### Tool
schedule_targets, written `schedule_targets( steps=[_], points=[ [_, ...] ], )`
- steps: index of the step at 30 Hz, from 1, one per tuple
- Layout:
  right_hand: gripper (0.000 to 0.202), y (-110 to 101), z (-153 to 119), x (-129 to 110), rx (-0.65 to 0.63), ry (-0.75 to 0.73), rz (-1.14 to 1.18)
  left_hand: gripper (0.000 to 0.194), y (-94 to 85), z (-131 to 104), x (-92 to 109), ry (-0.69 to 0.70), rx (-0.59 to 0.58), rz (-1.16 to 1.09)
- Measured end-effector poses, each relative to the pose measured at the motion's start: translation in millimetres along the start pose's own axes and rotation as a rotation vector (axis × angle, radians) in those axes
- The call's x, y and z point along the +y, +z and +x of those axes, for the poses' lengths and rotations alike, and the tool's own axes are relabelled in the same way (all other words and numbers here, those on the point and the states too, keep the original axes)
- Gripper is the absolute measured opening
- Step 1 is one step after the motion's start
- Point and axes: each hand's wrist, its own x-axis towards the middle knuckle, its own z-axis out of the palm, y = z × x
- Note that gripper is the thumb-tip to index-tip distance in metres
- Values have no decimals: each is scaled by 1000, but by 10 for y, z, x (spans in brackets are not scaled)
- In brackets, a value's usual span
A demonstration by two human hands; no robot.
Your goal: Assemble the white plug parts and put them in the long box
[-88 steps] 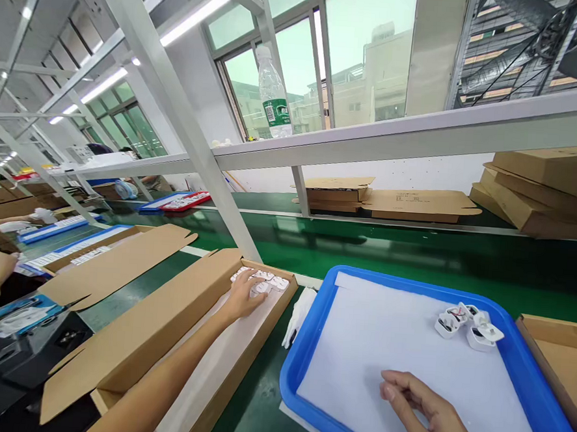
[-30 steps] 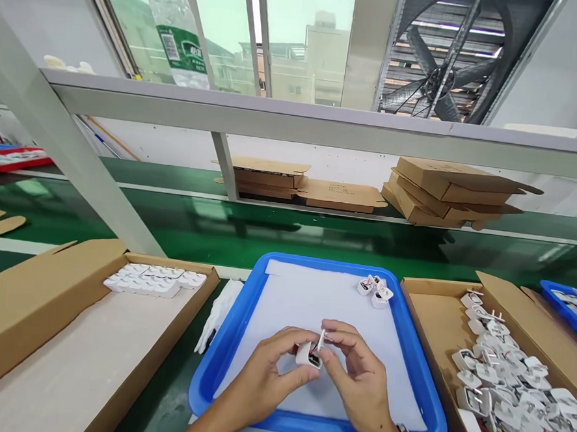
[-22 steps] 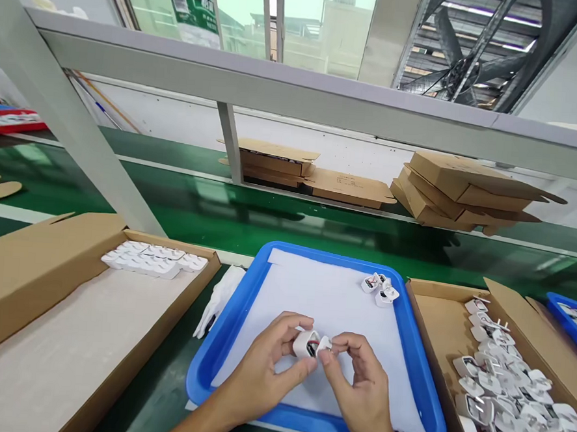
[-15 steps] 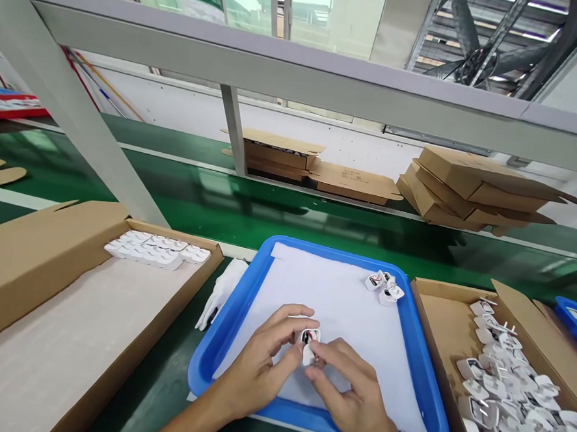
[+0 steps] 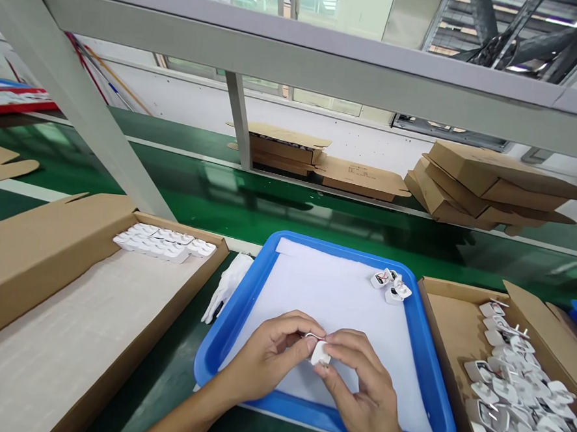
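Over the front half of a blue tray (image 5: 345, 247) lined with a white sheet, both hands meet around a small white plug part (image 5: 320, 353). My left hand (image 5: 277, 353) pinches its housing from the left, the fingertips covering most of it. On the right, my right hand (image 5: 364, 377) grips the white cover piece between thumb and fingers. A bit of red wire shows between the two pieces. Several more white plug parts (image 5: 390, 286) lie in the tray's back right corner.
Left of the tray are a white glove (image 5: 226, 285) and an open carton (image 5: 164, 326) with rows of white parts. At right, another carton (image 5: 449, 343) holds many loose plug parts. Folded cartons (image 5: 485, 189) lie behind a metal frame (image 5: 298, 53).
The hands have come closer together, and the housing, open to view before, is now mostly hidden by fingers. The whole view has shifted slightly.
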Motion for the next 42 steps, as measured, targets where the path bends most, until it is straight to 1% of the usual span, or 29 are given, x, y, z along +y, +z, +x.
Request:
schedule_targets(
  steps=[4, 7, 10, 13, 14, 18, 21, 28, 29, 32, 34, 35, 38, 42],
  points=[
    [30, 24, 0, 3, -31, 28, 25, 22, 46, 23, -52, -118, 122, -55],
    [31, 18, 7, 32, 0, 17, -17, 27, 47, 33, -43, -183, 154, -115],
    [30, -9, 19, 74, 48, 11, -42, 28, 3, 23, 17, -179, 112, -151],
    [33, -32, 27, 102, 51, -6, -20, 30, -50, -6, 62, -190, 45, -226],
    [35, -34, 27, 105, 46, -16, -8, 30, -63, -17, 63, -203, 38, -250],
    [37, -21, 20, 97, 28, -33, 37, 24, -74, -42, 14, -201, 51, -282],
    [36, -15, 23, 91, 11, -20, 65, 24, -49, -39, -30, -171, 59, -296],
    [31, -35, 44, 74, 5, -60, 43, 26, -17, -41, -74, -183, 30, -363],
    [31, -34, 39, 65, 13, -64, 35, 28, -19, -45, -77, -204, 21, -393],
    [29, -28, 19, 34, 22, -37, 64, 43, -24, -60, -89, -280, -54, -460],
    [30, -27, 10, 19, 8, -14, 107, 47, -25, -70, -99, -294, -94, -445],
    [30, -29, 9, 14, 0, -12, 125, 44, -26, -74, -102, -287, -98, -425],
    [35, -38, 12, 12, -27, -4, 164, 35, -35, -77, -103, -238, -79, -359],
    [36, -40, 11, 17, -86, 42, 181, 34, -49, -73, -80, -215, -29, -283]
  ],
)
